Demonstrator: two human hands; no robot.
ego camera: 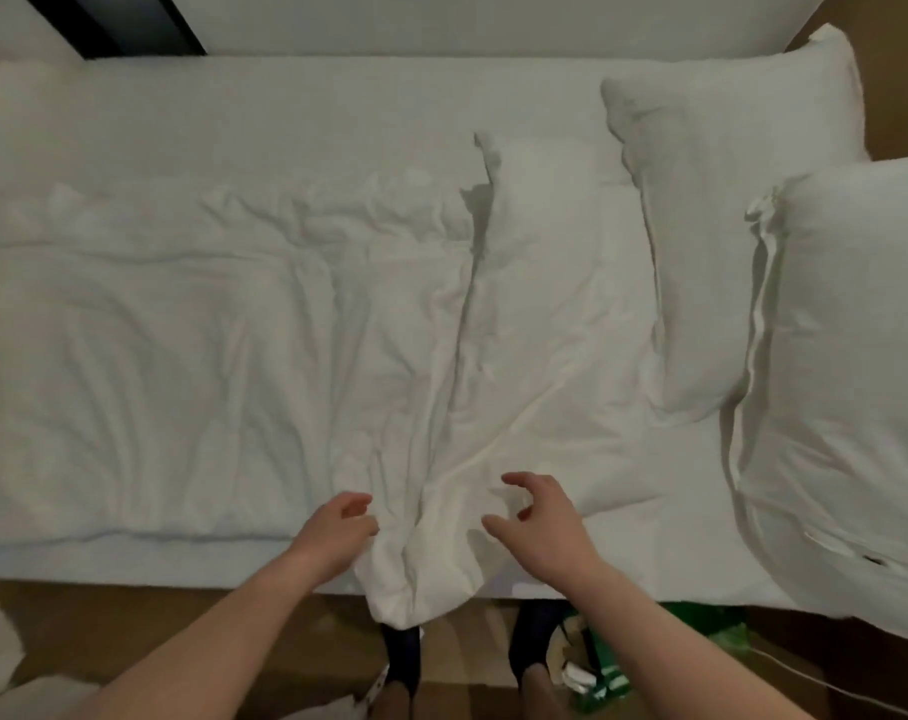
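Duvet point(493, 407) is bunched at the near edge of the bed point(233, 111), one fold hung over it, flanked by left hand point(337, 532) and right hand point(542, 517), fingers loosely spread, nothing gripped; a slide off the bed is risked if it is tugged unevenly.

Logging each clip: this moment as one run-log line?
left hand: at duvet fold, grip unclear | right hand: fingers spread, holding nothing | duvet: bunched over bed edge

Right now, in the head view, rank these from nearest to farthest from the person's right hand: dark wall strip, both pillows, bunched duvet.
1. Bunched duvet, just left of the right hand.
2. Front pillow and back pillow, rightward: too close to call.
3. Dark wall strip, far top left.
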